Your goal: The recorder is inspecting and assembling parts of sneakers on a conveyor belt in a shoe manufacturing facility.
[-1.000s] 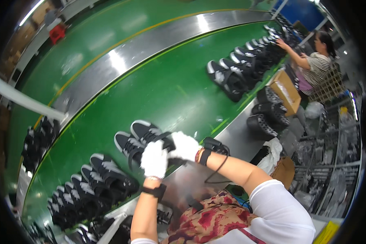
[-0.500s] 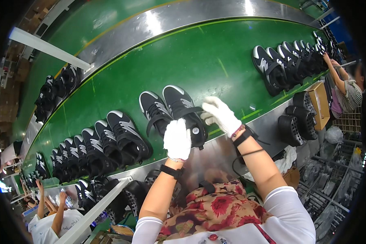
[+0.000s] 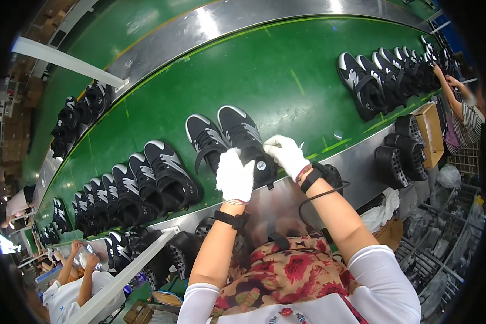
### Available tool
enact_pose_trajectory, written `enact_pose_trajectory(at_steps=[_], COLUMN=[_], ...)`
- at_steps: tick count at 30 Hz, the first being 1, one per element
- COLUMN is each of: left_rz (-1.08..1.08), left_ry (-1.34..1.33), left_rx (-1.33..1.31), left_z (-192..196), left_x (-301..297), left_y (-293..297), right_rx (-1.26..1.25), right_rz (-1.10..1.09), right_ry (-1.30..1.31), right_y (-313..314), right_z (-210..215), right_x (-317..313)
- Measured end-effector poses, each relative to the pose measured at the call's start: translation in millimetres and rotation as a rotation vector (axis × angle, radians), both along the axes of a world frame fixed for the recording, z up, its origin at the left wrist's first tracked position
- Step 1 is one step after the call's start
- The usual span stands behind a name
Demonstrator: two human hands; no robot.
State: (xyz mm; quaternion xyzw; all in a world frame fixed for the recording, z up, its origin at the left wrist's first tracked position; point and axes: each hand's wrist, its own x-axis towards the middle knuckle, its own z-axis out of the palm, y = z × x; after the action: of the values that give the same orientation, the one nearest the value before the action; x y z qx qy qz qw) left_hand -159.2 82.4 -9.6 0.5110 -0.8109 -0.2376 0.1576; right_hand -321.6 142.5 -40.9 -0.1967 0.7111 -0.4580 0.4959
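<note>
- Pair (image 3: 242, 133): two black shoes with grey trim, side by side on the green surface (image 3: 286, 59), toes pointing away from the person, heels toward the person. Landmark for the places below.
- Left hand (image 3: 235, 177): white glove, laid over the heel end of the pair, across the left shoe and against the inner side of the right one; fingers lie close together. Whether they clamp anything cannot be told.
- Right hand (image 3: 286, 155): white glove, at the right flank of the pair, fingertips gathered together by the collar. Any hold on the strap cannot be told.
- Sticker (image 3: 261, 165): round, white, inside the heel opening of the pair's right shoe.
- Handling, as judged: light; soft, giving upper and collar; firmer sole and heel. Not fragile; smooth gloves might slip on the fabric. Straps look thin and flexible.
- Best holds, as judged: heel counter or collar rim for lifting; sole edges for squaring up; strap end pinched between thumb and finger.
- Left row (image 3: 128, 193): similar shoes, left of the pair.
- Right row (image 3: 386, 78): similar shoes, well to the right of the pair.
- Black soles (image 3: 391, 166): right of the pair, nearer the person's side than the right row.
</note>
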Motion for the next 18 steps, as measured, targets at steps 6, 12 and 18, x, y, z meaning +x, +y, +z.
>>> enact_pose_trajectory(at_steps=[6, 12, 18], left_rz=[0.137, 0.174, 0.254], left_ry=[0.363, 0.105, -0.146], left_rx=[0.157, 0.164, 0.287], left_z=[61, 59, 4], left_x=[55, 172, 214], left_y=[6, 26, 66], right_rx=[-0.145, -0.324, -0.534], right_rz=[0.146, 0.78, 0.944], right_ry=[0.615, 0.486, 0.495], right_y=[35, 95, 97], right_z=[30, 67, 58], right_x=[2, 81, 153])
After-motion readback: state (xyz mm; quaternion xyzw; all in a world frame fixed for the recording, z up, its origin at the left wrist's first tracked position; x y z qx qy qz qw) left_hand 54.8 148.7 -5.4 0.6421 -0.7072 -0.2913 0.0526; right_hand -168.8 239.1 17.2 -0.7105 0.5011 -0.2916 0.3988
